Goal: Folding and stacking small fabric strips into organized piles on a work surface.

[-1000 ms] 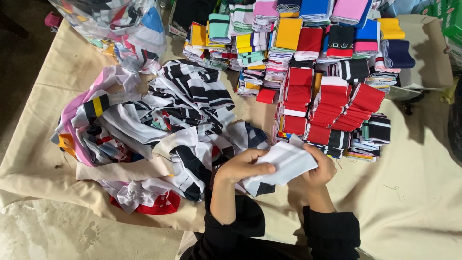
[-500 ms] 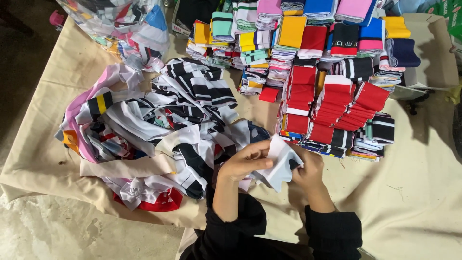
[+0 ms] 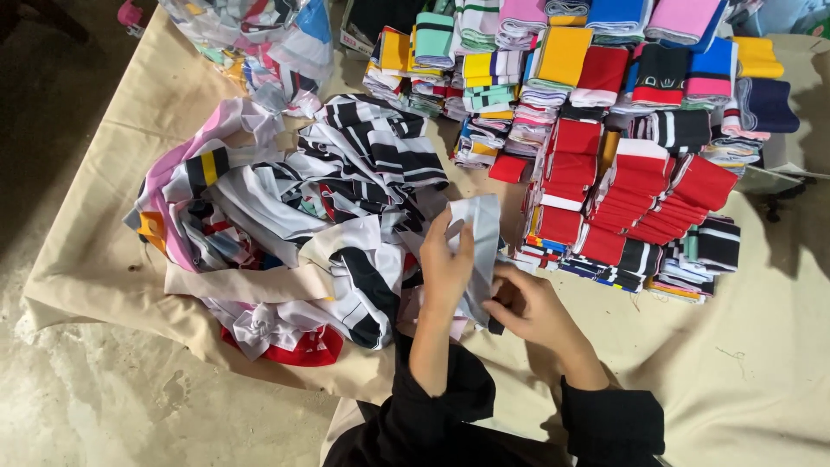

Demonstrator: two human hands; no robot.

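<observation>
Obscured items, head view
My left fingers (image 3: 458, 238) partly cover the white cloth (image 3: 481, 251); the top edge crops the folded stacks (image 3: 605, 22).

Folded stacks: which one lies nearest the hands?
The red-and-white stack just right of the raised white piece; the other stacks sit farther back or farther right.

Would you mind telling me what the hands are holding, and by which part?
Both hold a white-grey fabric piece: left hand along its side edge, right hand at its lower end.
</observation>
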